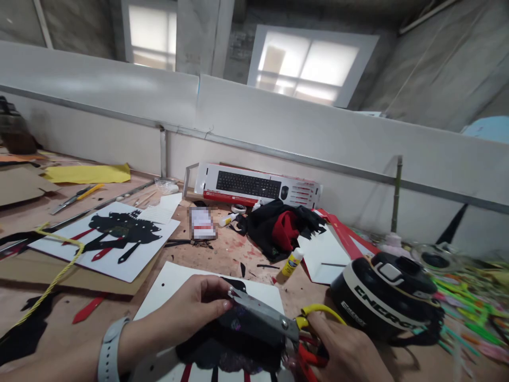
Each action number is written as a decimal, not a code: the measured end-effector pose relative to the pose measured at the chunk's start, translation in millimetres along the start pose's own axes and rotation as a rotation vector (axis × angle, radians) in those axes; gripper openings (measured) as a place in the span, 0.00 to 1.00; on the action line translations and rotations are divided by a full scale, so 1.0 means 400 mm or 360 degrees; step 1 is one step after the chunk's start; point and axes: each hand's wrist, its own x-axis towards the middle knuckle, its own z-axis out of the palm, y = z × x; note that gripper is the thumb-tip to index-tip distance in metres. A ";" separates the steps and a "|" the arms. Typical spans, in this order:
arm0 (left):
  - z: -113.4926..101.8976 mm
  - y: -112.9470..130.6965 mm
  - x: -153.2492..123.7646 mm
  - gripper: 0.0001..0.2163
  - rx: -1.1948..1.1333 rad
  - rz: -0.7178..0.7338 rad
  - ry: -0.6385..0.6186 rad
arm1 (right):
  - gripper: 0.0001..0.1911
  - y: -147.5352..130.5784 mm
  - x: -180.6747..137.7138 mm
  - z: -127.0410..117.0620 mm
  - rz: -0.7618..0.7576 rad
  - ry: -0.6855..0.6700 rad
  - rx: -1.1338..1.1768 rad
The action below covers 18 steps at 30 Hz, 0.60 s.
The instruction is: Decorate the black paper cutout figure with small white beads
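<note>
My right hand (350,353) grips the yellow and red handles of a pair of scissors (264,317), whose grey blades point left across a black cut-out shape (234,347). That shape lies on a white sheet (175,281) at the near edge of the table. My left hand (191,313), with a grey watch band on its wrist, has its fingers bent and pinches the black shape close to the blade tips.
A black bottle lid or jug (387,302) stands right of my hands. A glue bottle (292,262), a black and red cloth pile (280,228), a keyboard box (254,187), a second sheet with a black figure (115,236) and a yellow cord (55,278) lie around.
</note>
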 end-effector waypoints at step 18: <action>0.003 0.006 0.002 0.08 0.0140 -0.0079 0.0012 | 0.09 0.001 0.009 -0.005 -0.0075 -0.0003 -0.0005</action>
